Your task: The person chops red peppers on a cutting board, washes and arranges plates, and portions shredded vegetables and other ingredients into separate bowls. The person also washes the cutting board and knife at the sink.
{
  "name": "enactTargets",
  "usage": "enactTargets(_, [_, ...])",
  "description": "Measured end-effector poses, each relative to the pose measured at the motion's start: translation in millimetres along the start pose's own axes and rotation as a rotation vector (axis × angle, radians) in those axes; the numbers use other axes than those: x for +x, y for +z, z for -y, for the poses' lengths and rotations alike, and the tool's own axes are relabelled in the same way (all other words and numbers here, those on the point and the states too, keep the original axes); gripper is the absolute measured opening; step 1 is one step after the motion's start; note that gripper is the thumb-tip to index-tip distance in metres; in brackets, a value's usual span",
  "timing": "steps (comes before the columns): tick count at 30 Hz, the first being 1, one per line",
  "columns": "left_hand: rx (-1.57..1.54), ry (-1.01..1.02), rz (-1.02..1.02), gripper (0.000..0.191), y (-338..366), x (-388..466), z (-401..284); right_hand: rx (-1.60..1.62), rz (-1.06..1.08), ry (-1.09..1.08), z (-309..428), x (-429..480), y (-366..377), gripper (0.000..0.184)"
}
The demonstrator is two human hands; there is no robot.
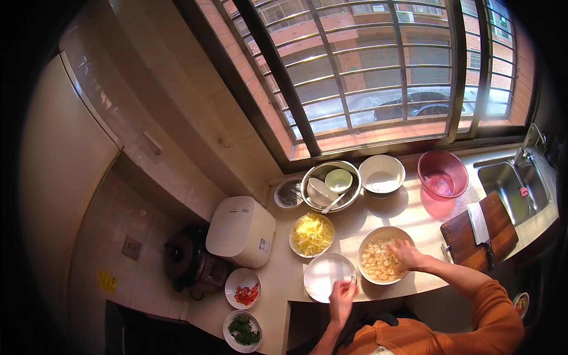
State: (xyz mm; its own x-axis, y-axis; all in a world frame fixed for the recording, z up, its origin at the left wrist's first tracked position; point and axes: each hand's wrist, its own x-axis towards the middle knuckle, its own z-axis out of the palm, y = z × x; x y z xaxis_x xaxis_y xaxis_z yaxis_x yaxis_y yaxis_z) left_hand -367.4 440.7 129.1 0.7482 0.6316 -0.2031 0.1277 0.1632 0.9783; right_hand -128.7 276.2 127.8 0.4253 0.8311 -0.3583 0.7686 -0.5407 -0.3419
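My right hand [404, 254] reaches into a white bowl [363, 275] of pale, diced food pieces [378, 262], its fingers spread over them; whether it grips a piece I cannot tell. Just left of that bowl lies a white plate [326, 273] with nothing plainly on it. Over the plate's lower right edge is my left hand [343, 293], its fingers curled together; what is between them cannot be made out. A bowl of yellow shredded food [312, 234] stands behind the plate.
A cleaver [479, 224] lies on a wooden cutting board [506, 222] beside the sink [501, 177]. Behind stand a pink basin [443, 174], a white bowl [382, 174] and a metal basin [306, 177] holding bowls. Leftward are sliced red peppers [246, 294], leafy greens [243, 330] and a white appliance [239, 230].
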Motion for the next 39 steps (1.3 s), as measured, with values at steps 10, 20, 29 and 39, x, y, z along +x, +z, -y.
enactTargets(10, [1.391, 0.292, 0.406, 0.085, 117.5, 127.6, 32.1, 0.159, -0.291, -0.038, -17.2, 37.5, 38.8, 0.080])
enactTargets(20, [1.280, 0.046, 0.608, 0.123, 89.7, 120.5, -14.4, 0.131, -0.112, 0.049, -6.6, 3.4, 7.6, 0.112])
enactTargets(29, [0.920, 0.167, 0.532, 0.110, 97.0, 135.7, 40.7, 0.524, -0.400, -0.177, -20.3, 31.9, 59.9, 0.105])
enactTargets(39, [0.675, 0.526, 0.089, 0.068, 117.1, 71.1, -6.1, 0.555, -0.908, -0.083, 65.0, -17.9, 14.6, 0.071])
